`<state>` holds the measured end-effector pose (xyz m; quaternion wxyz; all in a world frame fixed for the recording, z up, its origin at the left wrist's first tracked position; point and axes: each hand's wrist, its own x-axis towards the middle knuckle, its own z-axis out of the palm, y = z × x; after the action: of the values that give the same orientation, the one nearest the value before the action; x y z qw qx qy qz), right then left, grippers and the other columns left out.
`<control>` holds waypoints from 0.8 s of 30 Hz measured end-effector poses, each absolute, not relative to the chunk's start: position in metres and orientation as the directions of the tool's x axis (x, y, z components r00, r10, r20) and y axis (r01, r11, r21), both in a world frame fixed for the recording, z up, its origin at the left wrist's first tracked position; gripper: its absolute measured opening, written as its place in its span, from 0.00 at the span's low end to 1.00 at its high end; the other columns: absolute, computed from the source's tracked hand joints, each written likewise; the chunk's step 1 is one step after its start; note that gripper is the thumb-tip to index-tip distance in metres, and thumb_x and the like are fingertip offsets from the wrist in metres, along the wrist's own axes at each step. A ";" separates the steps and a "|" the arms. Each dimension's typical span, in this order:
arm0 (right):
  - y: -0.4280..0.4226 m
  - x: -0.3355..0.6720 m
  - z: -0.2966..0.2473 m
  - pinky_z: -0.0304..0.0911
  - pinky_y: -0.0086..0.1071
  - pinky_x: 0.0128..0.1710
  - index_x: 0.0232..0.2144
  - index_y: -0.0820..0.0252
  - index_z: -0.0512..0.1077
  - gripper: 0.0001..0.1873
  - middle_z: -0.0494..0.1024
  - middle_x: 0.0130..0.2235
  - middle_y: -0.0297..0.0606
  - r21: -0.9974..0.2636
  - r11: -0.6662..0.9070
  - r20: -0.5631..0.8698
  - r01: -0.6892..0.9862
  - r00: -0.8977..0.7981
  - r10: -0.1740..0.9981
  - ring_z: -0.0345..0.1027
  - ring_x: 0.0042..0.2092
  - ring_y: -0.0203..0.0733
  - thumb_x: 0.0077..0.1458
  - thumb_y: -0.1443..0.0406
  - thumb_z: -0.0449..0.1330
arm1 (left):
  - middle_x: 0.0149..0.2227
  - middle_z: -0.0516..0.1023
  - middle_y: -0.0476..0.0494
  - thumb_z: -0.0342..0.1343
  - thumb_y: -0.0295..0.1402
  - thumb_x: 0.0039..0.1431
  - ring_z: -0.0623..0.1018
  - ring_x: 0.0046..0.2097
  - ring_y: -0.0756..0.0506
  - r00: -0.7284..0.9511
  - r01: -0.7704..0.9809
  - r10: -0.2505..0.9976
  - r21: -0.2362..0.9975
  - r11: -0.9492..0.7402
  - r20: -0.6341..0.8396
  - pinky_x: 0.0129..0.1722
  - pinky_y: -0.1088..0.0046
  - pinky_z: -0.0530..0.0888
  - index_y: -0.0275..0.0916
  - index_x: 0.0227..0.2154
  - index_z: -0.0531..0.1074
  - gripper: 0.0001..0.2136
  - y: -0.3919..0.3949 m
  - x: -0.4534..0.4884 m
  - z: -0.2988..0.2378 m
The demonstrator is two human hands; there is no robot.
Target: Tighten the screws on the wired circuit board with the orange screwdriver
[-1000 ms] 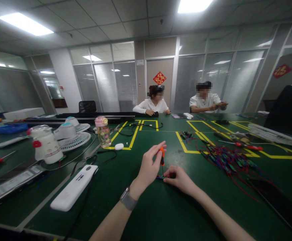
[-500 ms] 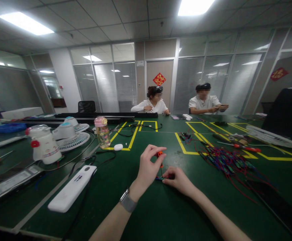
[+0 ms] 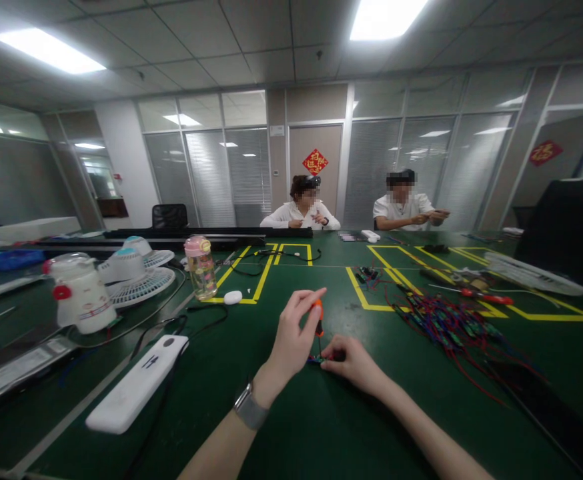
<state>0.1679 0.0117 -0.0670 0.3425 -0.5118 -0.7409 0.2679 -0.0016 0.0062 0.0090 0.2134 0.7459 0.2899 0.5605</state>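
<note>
My left hand [image 3: 292,337] pinches the orange handle of a small screwdriver [image 3: 318,317], held upright with its tip down on a small dark part [image 3: 317,359] on the green table [image 3: 291,427]. My right hand [image 3: 352,361] rests on the table just right of the tip, fingers closed on that small part. A grey watch [image 3: 249,407] sits on my left wrist. A tangle of red and blue wired parts [image 3: 446,323] lies to the right of my hands.
A white flat device [image 3: 136,385] with black cables lies to the left. Behind it stand a white fan motor [image 3: 79,293], fan grilles [image 3: 139,280] and a pink-capped bottle [image 3: 200,265]. A red-handled screwdriver [image 3: 481,295] lies at right. Two people sit at the far end.
My view has drifted slightly, so everything sits a little lower and left. My left fingers have shifted round the screwdriver handle. My right hand stays at the small part.
</note>
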 end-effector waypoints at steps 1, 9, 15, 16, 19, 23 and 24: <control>0.011 0.168 -0.067 0.63 0.31 0.35 0.26 0.62 0.80 0.04 0.76 0.30 0.36 -0.748 0.330 0.232 0.576 -0.239 0.943 0.69 0.33 0.41 0.42 0.71 0.67 | 0.47 0.74 0.41 0.47 0.32 0.67 0.76 0.46 0.46 0.222 0.157 0.675 0.658 -0.737 0.703 0.46 0.68 0.74 0.42 0.54 0.71 0.15 0.006 -0.002 0.009; 0.010 0.168 -0.065 0.64 0.30 0.35 0.27 0.62 0.79 0.05 0.76 0.30 0.36 -0.744 0.321 0.224 0.587 -0.234 0.946 0.69 0.33 0.40 0.42 0.70 0.67 | 0.41 0.74 0.43 0.54 0.32 0.62 0.76 0.43 0.45 0.178 0.199 0.685 0.656 -0.728 0.706 0.45 0.68 0.73 0.41 0.46 0.76 0.11 0.006 -0.002 0.012; 0.011 0.168 -0.066 0.63 0.30 0.34 0.27 0.62 0.79 0.04 0.76 0.30 0.36 -0.741 0.325 0.225 0.588 -0.239 0.945 0.68 0.33 0.40 0.43 0.71 0.67 | 0.44 0.76 0.42 0.50 0.30 0.65 0.76 0.45 0.46 0.231 0.096 0.689 0.689 -0.719 0.687 0.46 0.69 0.73 0.41 0.49 0.74 0.13 0.006 -0.002 0.012; 0.011 0.168 -0.066 0.63 0.30 0.34 0.27 0.62 0.79 0.04 0.75 0.30 0.36 -0.738 0.325 0.226 0.592 -0.237 0.945 0.68 0.33 0.40 0.43 0.71 0.67 | 0.41 0.76 0.43 0.53 0.29 0.63 0.76 0.43 0.46 0.207 0.126 0.687 0.677 -0.725 0.697 0.44 0.70 0.73 0.40 0.45 0.76 0.11 0.006 -0.001 0.012; 0.011 0.168 -0.066 0.63 0.30 0.35 0.27 0.62 0.80 0.05 0.76 0.30 0.36 -0.740 0.318 0.219 0.593 -0.234 0.947 0.68 0.34 0.40 0.43 0.71 0.67 | 0.37 0.73 0.45 0.57 0.30 0.60 0.75 0.39 0.47 0.151 0.201 0.687 0.659 -0.725 0.710 0.40 0.71 0.73 0.40 0.39 0.78 0.07 0.006 0.000 0.012; 0.012 0.169 -0.066 0.63 0.31 0.36 0.28 0.64 0.80 0.05 0.76 0.31 0.38 -0.748 0.318 0.211 0.582 -0.245 0.946 0.69 0.34 0.41 0.43 0.71 0.67 | 0.46 0.74 0.42 0.48 0.31 0.66 0.75 0.47 0.46 0.232 0.126 0.691 0.683 -0.719 0.685 0.48 0.68 0.72 0.43 0.52 0.72 0.14 0.007 0.000 0.011; 0.012 0.168 -0.066 0.63 0.31 0.36 0.28 0.64 0.80 0.05 0.76 0.31 0.38 -0.747 0.318 0.211 0.583 -0.247 0.946 0.69 0.34 0.41 0.43 0.71 0.67 | 0.48 0.74 0.41 0.46 0.30 0.67 0.75 0.48 0.46 0.252 0.090 0.687 0.690 -0.718 0.682 0.49 0.68 0.72 0.42 0.54 0.71 0.16 0.007 0.000 0.010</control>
<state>0.1684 0.0116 -0.0660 0.3323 -0.5161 -0.7408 0.2729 -0.0002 0.0069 0.0102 0.2698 0.7439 0.2611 0.5529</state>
